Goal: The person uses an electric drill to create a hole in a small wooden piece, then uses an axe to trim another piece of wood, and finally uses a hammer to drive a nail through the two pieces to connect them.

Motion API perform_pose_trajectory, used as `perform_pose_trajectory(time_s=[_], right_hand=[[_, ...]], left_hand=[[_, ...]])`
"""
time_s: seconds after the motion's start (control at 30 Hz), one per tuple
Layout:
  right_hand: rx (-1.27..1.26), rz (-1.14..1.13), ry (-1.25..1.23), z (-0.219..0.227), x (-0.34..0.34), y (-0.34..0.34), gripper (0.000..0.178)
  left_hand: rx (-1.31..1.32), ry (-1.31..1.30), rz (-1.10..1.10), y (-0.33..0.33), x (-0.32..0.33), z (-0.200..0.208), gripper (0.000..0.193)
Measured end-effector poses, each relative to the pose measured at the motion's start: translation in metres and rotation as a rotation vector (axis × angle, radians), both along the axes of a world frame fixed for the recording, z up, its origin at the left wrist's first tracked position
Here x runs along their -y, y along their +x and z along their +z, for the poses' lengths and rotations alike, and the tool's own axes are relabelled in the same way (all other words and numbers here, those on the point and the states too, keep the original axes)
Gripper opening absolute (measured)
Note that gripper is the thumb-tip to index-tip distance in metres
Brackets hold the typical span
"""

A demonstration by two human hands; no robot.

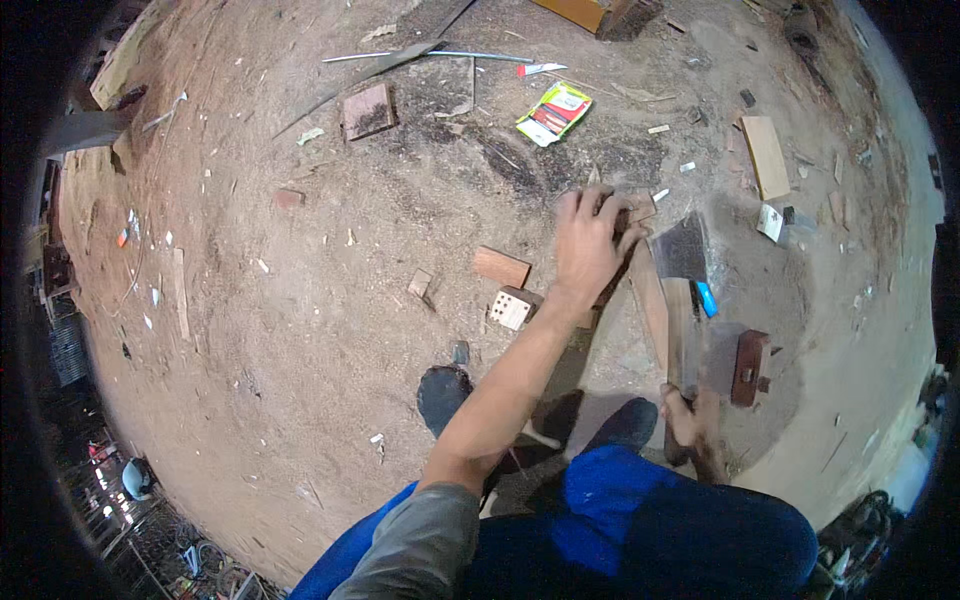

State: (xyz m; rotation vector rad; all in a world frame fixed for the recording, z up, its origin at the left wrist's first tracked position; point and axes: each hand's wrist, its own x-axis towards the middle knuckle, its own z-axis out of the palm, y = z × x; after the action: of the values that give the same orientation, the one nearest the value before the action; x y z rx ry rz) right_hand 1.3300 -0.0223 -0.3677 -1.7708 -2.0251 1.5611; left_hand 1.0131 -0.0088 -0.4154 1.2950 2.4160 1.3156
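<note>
Currently, the fingers of the left hand [588, 250] are bent and partly spread, with a small brown wooden piece [641, 207] at their tips; whether it is firmly pinched cannot be told. The fingers of the right hand [684, 418] are curled closed, seemingly round the near end of a long pale strip [652, 310], though the exact grip is blurred. This strip is angled from one hand toward the other, and a bright blue object [707, 298] is seen just beside it. Farther right, a dark red-brown block [749, 368] is set on the dirt ground [330, 400]. Left of the forearm, a reddish block [501, 266] and a dotted pale block [511, 309] are found close together. Beyond the hands, an opened packet [555, 113] is seen. The handling is judged to be under way, as both hands are engaged; what is completed or left cannot be determined.
</note>
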Motion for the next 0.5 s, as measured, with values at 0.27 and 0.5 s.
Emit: perform_pose_trajectory(time_s=[0.27, 0.5], right_hand=[[0.142, -0.283, -0.204, -0.037, -0.001, 0.021, 0.027], [0.093, 0.099, -0.058, 0.023, -0.003, 0.002, 0.022]], left_hand=[[0.032, 0.002, -0.034, 0.007, -0.001, -0.009, 0.028], [0.024, 0.09, -0.025, 0.018, 0.005, -0.006, 0.031]])
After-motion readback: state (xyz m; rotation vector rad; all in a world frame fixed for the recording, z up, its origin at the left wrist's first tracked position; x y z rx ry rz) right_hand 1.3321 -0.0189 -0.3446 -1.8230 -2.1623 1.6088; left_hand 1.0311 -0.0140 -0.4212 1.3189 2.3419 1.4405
